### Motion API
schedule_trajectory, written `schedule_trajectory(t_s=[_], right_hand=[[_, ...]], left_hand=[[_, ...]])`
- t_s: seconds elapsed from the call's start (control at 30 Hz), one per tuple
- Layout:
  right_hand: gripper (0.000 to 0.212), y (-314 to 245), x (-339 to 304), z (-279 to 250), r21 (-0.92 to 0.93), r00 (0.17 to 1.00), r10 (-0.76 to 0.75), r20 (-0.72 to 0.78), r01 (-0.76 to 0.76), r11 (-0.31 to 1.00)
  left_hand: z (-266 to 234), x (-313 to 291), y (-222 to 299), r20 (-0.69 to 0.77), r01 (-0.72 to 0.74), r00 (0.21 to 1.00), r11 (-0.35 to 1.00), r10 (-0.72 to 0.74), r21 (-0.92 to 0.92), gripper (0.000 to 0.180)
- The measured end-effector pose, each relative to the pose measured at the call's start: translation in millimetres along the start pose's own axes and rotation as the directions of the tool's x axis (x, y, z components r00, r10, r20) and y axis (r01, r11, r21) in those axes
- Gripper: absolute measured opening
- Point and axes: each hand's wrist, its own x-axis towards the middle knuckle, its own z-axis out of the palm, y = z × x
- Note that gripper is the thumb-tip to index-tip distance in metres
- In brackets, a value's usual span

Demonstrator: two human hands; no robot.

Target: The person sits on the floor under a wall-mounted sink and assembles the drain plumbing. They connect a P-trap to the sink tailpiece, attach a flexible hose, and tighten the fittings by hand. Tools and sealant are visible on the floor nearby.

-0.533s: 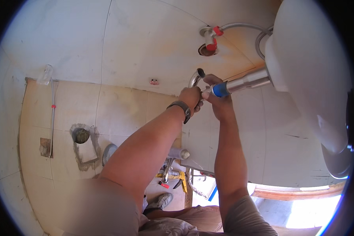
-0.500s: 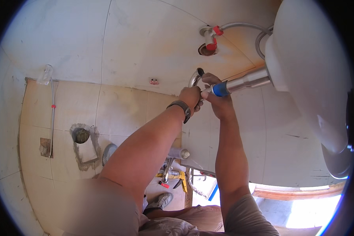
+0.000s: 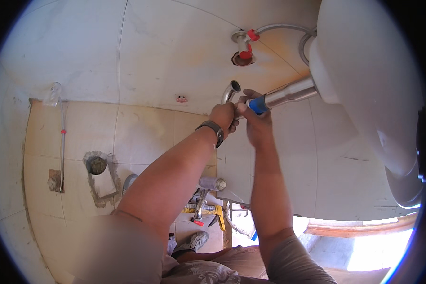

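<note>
My left hand, with a dark watch on its wrist, is closed round a bent chrome drain pipe. The pipe's open end points up and toward the wall. Right beside it, my right hand has thumb and fingers wrapped round the pipe joint, just by a blue sleeve. Beyond that sleeve, a straight steel pipe runs to the white basin. My fingers hide part of the joint where the pieces meet.
Above my hands, an angle valve with red parts feeds a braided hose. Near my feet lie a spray can, a chrome tap and a yellow tool. A floor drain hole is at left, near a thin hose.
The bent pipe has turned, so its open end shows more fully. Both hands still grip around the joint. The whole view has shifted slightly.
</note>
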Motion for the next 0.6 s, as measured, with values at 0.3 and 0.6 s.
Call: schedule_trajectory(t_s=[0.3,0.6], right_hand=[[0.024,20,0,9,-0.017,0.980,0.037,-0.194,-0.041,0.999],[0.034,10,-5,4,-0.063,0.992,-0.004,-0.129,-0.004,0.998]], left_hand=[[2,2,-4,-0.036,-0.045,0.998,0.998,0.044,-0.040,0.021],[-5,6,-1,0.033,0.028,0.999,1.000,-0.029,0.010,0.020]])
